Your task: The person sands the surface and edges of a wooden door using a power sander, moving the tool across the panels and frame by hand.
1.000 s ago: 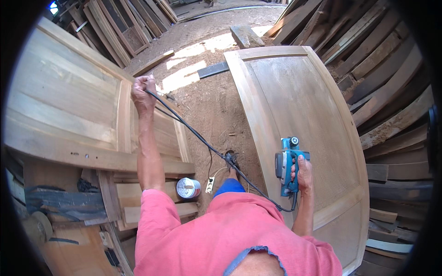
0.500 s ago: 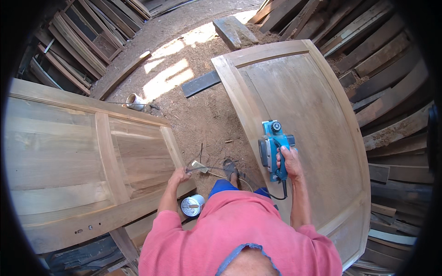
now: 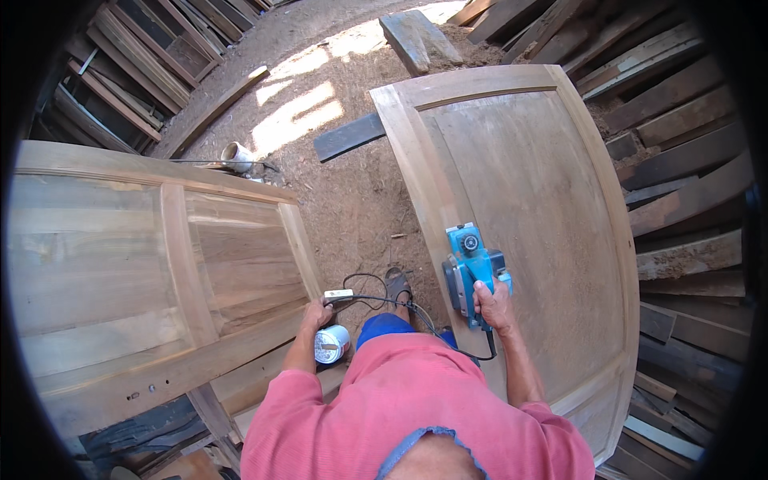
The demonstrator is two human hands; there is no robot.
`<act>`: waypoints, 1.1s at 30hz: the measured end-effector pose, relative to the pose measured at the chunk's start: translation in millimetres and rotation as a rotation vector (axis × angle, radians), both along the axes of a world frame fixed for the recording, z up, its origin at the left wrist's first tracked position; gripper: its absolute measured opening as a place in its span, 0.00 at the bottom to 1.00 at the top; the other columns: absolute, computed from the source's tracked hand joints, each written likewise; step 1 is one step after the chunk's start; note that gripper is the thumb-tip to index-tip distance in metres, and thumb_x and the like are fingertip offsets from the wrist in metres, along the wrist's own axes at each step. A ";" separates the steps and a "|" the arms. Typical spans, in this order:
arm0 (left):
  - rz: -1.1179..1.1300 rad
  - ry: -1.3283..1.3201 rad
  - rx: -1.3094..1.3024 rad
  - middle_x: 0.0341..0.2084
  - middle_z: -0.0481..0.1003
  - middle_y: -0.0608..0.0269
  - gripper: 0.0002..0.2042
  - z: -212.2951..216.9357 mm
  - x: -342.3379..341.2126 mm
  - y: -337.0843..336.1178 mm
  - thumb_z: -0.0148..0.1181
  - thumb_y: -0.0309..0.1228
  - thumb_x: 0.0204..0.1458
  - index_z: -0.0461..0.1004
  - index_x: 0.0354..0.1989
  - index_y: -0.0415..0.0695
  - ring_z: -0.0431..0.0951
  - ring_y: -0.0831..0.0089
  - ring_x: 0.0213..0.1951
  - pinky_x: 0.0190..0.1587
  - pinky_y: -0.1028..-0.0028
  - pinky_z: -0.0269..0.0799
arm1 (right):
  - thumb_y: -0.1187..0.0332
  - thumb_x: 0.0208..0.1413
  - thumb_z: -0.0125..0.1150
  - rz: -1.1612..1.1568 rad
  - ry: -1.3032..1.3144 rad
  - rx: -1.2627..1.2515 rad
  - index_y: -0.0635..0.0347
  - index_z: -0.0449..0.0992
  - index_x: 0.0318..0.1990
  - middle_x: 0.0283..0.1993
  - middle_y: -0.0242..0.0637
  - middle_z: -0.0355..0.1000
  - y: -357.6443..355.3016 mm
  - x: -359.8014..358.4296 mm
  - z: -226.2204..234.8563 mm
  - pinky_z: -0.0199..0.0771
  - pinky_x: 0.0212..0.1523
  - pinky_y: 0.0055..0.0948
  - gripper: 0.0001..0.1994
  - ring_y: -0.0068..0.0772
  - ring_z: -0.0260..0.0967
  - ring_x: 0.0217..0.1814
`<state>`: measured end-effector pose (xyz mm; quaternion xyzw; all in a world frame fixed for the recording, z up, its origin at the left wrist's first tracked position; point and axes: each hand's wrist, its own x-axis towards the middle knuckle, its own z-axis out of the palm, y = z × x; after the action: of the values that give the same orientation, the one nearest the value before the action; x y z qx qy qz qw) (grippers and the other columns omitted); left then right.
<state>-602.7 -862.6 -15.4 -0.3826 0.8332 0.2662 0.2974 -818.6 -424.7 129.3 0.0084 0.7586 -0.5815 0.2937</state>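
My right hand (image 3: pixel 494 304) is wrapped round the handle of a blue electric planer (image 3: pixel 472 260). The planer rests on the left stile of a wooden panel door (image 3: pixel 544 192) that lies flat on my right. My left hand (image 3: pixel 318 313) is closed on the planer's black power cord (image 3: pixel 376 298), out beside the corner of a second wooden panel door (image 3: pixel 180 264) on my left. From that hand the cord loops across in front of my legs to the planer's rear. A white power strip (image 3: pixel 338 294) appears just beyond the left fingers.
A white paint bucket (image 3: pixel 331 344) stands by my left forearm, and another small bucket (image 3: pixel 237 157) lies tipped beyond the left door. Stacked boards (image 3: pixel 696 208) line the right side; more timber (image 3: pixel 128 72) leans at far left. A dark plank (image 3: pixel 349 138) juts from under the right door.
The planer has come back toward me along the door's stile, with my right hand on it. The cord at my left hand now hangs in a wider, darker loop across the floor.
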 end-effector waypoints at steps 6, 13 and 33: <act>-0.079 -0.095 0.110 0.50 0.79 0.42 0.21 -39.3 7.1 45.6 0.60 0.43 0.56 0.79 0.53 0.45 0.78 0.47 0.55 0.59 0.56 0.73 | 0.42 0.63 0.57 -0.004 -0.001 0.020 0.60 0.73 0.30 0.22 0.30 0.68 -31.0 -40.3 2.4 0.69 0.24 0.28 0.26 0.22 0.68 0.21; -0.073 -0.157 0.295 0.50 0.79 0.39 0.20 -39.7 -8.3 84.1 0.59 0.44 0.59 0.79 0.53 0.42 0.78 0.45 0.55 0.59 0.56 0.72 | 0.39 0.62 0.56 0.041 0.117 -0.040 0.59 0.72 0.28 0.20 0.29 0.68 -104.6 -141.3 -3.7 0.69 0.22 0.30 0.29 0.23 0.67 0.20; 0.145 -0.014 0.243 0.42 0.81 0.38 0.21 -32.4 -39.2 57.3 0.58 0.43 0.59 0.77 0.48 0.36 0.81 0.45 0.48 0.52 0.56 0.73 | 0.40 0.62 0.58 0.148 0.225 -0.079 0.64 0.75 0.24 0.20 0.37 0.71 -294.2 -404.8 -10.1 0.71 0.23 0.34 0.31 0.29 0.70 0.20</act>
<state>-641.8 -805.3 -47.7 -0.4046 0.7630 0.3835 0.3273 -1223.4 -718.9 119.2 -0.1244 0.7618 -0.5851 0.2487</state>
